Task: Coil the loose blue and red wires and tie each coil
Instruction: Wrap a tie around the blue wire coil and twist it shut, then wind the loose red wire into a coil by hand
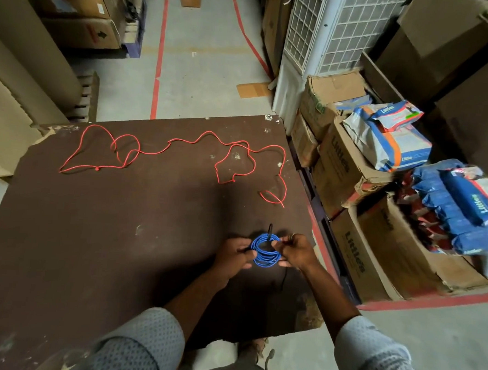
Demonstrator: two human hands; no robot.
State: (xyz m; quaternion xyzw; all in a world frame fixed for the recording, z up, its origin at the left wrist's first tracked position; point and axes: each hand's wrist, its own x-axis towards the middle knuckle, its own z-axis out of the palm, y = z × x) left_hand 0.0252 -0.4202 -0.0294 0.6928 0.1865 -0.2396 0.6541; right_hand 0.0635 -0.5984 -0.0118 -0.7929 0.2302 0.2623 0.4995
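1. We see both hands over the near right part of a dark brown surface [119,234], which is scuffed and speckled with pale marks.
2. The blue wire [265,250] is wound into a small coil held between the hands, just above the surface.
3. The left hand [232,255] has its fingers curled onto the coil's left side, pinching it along with a thin black tie [269,231] whose end sticks up past the coil's far edge.
4. The right hand [294,251] grips the coil's right side with curled fingers and thumb.
5. The red wire [170,149] lies loose and uncoiled well beyond the hands, wandering in open loops across the far part of the surface from far left to far right.
6. Right of the hands, off the surface, worn cardboard boxes [349,174] hold blue and white packets [391,136].
7. Farther off on that side stands a white unit with grille panels [326,32].
8. Beyond the surface, a grey concrete floor [204,68] carries red tape lines [158,65], with more cartons stacked to the far left [76,8].
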